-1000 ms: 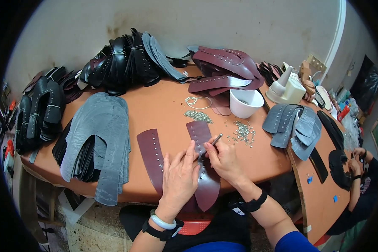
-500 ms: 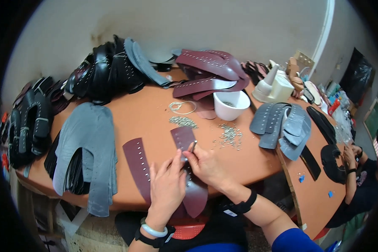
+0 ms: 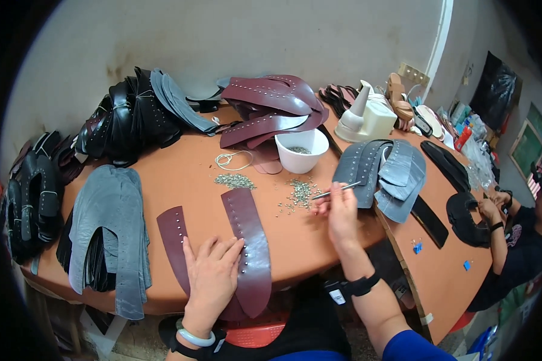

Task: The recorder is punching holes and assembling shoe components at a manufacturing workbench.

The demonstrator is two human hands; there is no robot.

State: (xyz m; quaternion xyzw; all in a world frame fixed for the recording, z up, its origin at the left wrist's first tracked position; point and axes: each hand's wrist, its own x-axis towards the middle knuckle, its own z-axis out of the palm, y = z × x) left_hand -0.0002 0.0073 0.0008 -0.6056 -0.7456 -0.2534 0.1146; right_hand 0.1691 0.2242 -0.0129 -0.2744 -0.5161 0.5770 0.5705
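A maroon, U-shaped leather piece (image 3: 256, 240) lies before me, with silver studs along its two arms. Across it rests my left hand (image 3: 212, 268), open, fingers spread between the arms, fingertips at the right arm's row of studs. My right hand (image 3: 342, 219) is raised over the table to the right, closed on a slim, pointed metal tool (image 3: 343, 190); whether it is a rod or tweezers I cannot tell. The tool's tip points left, above loose silver studs (image 3: 301, 194). A second heap of studs (image 3: 235, 181) lies behind the leather. More studs sit in a white cup (image 3: 298, 161).
Grey-backed leather pieces (image 3: 111, 198) are stacked at left. Black studded bundles (image 3: 129, 114) and maroon pieces (image 3: 271, 96) stand at the back. Grey studded pieces (image 3: 382, 171) overlap the table's right edge. A pale container (image 3: 376, 117) is behind them. Another person's hands (image 3: 491, 207) work at far right.
My right hand has left the leather and moved right with the metal tool, toward the loose studs. My left hand has flattened on the leather. The whole view has shifted slightly.
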